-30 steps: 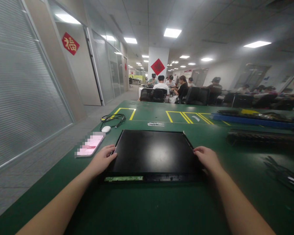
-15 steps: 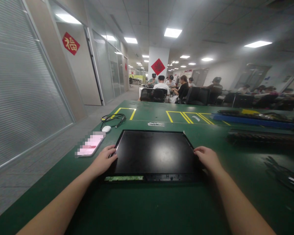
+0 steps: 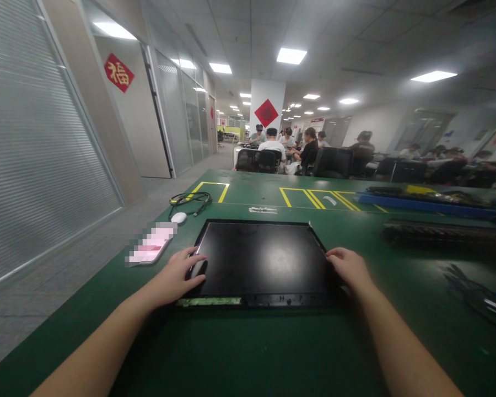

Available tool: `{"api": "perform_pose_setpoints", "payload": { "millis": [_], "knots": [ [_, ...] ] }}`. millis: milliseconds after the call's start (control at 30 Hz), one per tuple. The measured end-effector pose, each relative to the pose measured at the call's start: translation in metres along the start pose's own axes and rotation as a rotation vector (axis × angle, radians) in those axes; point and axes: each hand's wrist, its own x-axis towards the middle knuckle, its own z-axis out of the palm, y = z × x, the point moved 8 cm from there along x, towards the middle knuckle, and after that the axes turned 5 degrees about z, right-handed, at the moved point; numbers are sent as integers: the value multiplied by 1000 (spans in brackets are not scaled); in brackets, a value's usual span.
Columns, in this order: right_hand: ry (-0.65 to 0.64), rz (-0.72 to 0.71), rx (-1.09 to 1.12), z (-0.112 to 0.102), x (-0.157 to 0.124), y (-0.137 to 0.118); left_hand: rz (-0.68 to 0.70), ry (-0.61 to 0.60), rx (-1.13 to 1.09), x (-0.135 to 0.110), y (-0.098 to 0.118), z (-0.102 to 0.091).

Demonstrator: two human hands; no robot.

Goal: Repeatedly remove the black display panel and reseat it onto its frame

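Head view: left hand (image 3: 177, 277) and right hand (image 3: 349, 268) clasp side edges of the black panel (image 3: 264, 256) (green table (image 3: 252, 353) around).

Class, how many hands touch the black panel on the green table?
2. The left hand rests on the near-left corner of the black panel; the right hand lies on its right edge.

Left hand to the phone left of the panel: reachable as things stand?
Probably yes. The left hand rests on the left edge of the black panel, and the phone lies flat on the green table just beside it, with nothing between them.
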Motion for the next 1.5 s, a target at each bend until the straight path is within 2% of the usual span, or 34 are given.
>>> {"api": "perform_pose_setpoints", "payload": {
  "millis": [400, 633, 867, 1100, 1500],
  "knots": [
    [15, -27, 14, 1, 1, 3, 97, -145, -71, -8, 11, -9],
    [14, -15, -7, 1, 2, 3, 125, -128, -107, -8, 14, -9],
    [11, -26, -19, 2, 2, 2, 192, -163, -113, -11, 28, -9],
    [21, -26, -2, 0, 1, 1, 265, -179, -141, -14, 29, -4],
    [20, -21, -7, 1, 1, 2, 281, -209, -180, -15, 38, -2]
  ]
}}
